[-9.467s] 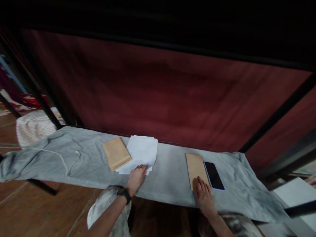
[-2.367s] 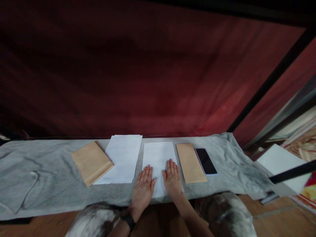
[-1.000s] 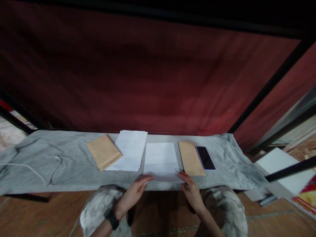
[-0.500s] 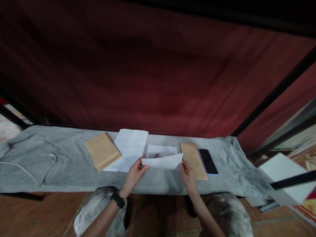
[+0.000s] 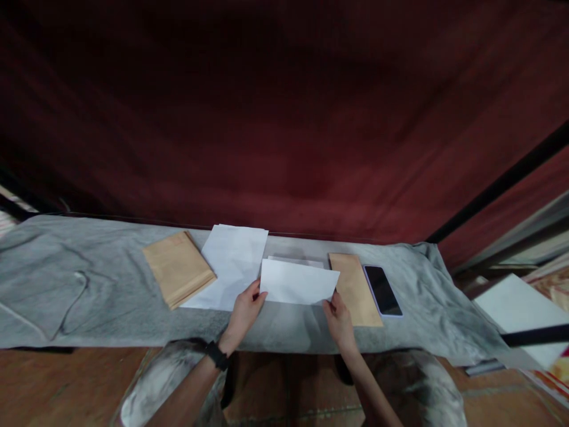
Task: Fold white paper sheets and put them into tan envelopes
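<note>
Both hands hold a white sheet of paper (image 5: 299,283) by its two sides, just above the grey cloth. My left hand (image 5: 245,308) pinches the left edge, thumb on the front. At the lower right corner, my right hand (image 5: 339,317) grips with its fingers closed on the paper. Behind the sheet shows the edge of another white piece of paper (image 5: 297,260); whether the two are joined I cannot tell. A single brown envelope (image 5: 357,290) lies right of my right hand. Left of my left hand are loose white sheets (image 5: 235,255), partly under a stack of brown envelopes (image 5: 179,265).
A phone (image 5: 383,290) lies right of the single envelope. The grey cloth (image 5: 427,296) covers the long bench, with a pale cable (image 5: 66,311) at its left. A dark red curtain (image 5: 284,148) hangs behind, and a black bar (image 5: 502,184) slants at the right.
The held sheet has turned from nearly edge-on and curved to flatter, its broad face now showing. It covers more of the paper behind it. The view has shifted slightly.
</note>
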`<control>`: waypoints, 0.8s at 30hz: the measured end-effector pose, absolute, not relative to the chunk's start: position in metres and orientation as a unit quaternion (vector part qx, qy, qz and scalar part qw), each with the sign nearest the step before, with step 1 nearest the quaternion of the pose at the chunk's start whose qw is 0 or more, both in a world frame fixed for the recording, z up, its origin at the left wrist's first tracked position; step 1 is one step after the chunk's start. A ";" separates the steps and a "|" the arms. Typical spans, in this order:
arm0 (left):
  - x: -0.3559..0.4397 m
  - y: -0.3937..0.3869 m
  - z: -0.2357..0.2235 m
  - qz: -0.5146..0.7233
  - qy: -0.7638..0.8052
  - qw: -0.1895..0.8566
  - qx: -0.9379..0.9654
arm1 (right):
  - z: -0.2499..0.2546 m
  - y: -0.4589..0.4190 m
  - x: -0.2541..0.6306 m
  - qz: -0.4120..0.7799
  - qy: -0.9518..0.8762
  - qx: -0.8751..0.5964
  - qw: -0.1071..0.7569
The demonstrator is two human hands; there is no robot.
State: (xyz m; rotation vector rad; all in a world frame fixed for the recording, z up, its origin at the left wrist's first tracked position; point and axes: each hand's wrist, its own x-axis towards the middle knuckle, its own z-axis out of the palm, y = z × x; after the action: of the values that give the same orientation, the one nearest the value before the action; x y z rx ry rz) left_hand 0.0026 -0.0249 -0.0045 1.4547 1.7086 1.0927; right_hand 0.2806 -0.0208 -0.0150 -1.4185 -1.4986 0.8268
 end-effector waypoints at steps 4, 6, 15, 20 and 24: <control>0.007 -0.024 0.003 0.388 0.672 0.285 0.563 | -0.016 -0.019 0.279 0.288 -0.615 -0.604 0.417; 0.011 -0.025 0.010 0.358 0.699 0.257 0.564 | -0.016 -0.018 0.276 0.241 -0.627 -0.625 0.398; 0.025 -0.024 0.019 0.223 0.737 0.218 0.599 | -0.014 -0.021 0.262 0.066 -0.710 -0.660 0.236; 0.026 -0.022 0.014 0.217 0.728 0.219 0.613 | -0.009 -0.020 0.261 0.034 -0.716 -0.680 0.154; 0.031 -0.030 0.021 0.159 0.738 0.153 0.638 | -0.008 -0.024 0.261 -0.010 -0.726 -0.674 0.136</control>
State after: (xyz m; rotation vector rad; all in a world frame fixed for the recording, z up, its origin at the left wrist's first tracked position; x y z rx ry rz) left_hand 0.0307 -0.0303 0.0206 1.8293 2.1173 0.4567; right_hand 0.2614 -0.0239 -0.0084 -1.9523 -2.1015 -0.0290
